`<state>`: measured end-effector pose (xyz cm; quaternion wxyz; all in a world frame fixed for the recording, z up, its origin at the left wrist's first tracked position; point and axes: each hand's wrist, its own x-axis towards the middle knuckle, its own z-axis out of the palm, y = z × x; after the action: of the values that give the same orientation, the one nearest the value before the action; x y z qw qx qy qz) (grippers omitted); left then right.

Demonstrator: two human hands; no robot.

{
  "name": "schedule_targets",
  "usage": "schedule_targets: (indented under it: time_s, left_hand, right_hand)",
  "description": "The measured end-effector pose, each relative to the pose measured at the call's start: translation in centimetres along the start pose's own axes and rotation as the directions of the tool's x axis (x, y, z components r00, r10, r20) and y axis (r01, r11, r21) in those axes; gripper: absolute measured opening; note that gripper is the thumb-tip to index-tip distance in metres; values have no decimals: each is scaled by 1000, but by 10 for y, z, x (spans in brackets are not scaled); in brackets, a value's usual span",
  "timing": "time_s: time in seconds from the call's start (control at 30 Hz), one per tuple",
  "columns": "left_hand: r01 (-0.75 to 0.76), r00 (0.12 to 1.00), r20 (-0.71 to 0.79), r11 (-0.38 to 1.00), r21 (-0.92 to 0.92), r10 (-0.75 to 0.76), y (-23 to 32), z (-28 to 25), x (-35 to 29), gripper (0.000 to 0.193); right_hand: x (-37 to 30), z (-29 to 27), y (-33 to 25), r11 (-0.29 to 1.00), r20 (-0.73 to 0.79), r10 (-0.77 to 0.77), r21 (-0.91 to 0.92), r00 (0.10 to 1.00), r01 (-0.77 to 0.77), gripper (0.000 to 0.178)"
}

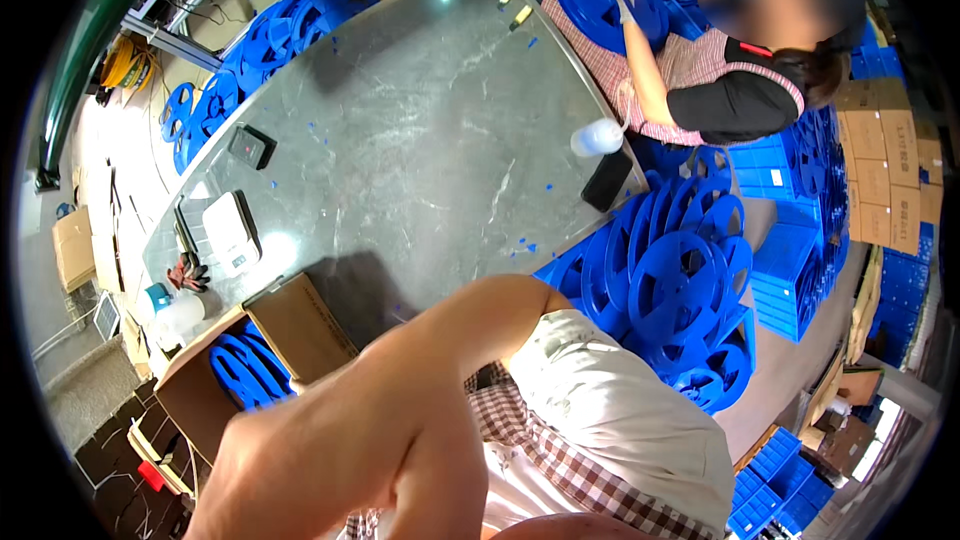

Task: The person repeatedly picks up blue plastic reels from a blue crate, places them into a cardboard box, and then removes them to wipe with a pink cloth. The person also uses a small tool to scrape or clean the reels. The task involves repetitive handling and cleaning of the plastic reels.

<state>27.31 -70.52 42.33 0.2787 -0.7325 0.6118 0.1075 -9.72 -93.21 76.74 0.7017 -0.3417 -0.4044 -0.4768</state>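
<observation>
My right arm, bent with its elbow over the near table edge, comes from a white sleeve (pixel 610 395) and crosses in front of me. My right hand (pixel 330 450) is raised large and blurred at the lower left, its fingers hidden or out of the picture. Whether it holds anything does not show. Behind it in the view stands an open cardboard box (pixel 300 325) with blue plastic reel flanges (pixel 243 368) inside. A brown checked apron (pixel 570 455) covers my front. My left hand is not in view.
Before me lies a grey table (pixel 430 140) with a white scale (pixel 231 232), a black device (pixel 250 146), a bottle (pixel 597 138) and a phone (pixel 607 181). Blue flanges (pixel 675 290) are stacked at the right. A co-worker (pixel 740 90) handles a flange (pixel 590 0) at the far right.
</observation>
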Motion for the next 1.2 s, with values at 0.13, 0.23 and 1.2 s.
schedule_targets:
  time_s: [0.13,0.23,1.2]
  left_hand:
    - [-129,991,70,974,187,118,-7,-6,13,49]
    - [-145,981,177,922,360,86,-12,7,17,50]
    - [-452,773,634,675,583,-30,35,-60,26,46]
  right_hand:
    - [-7,-80,-81,850,-295,161,-444,942,-284,33]
    - [-37,-193,-165,414,-692,-50,-670,720,-615,56]
    - [-413,-218,-123,-496,-959,-27,257,-281,-830,64]
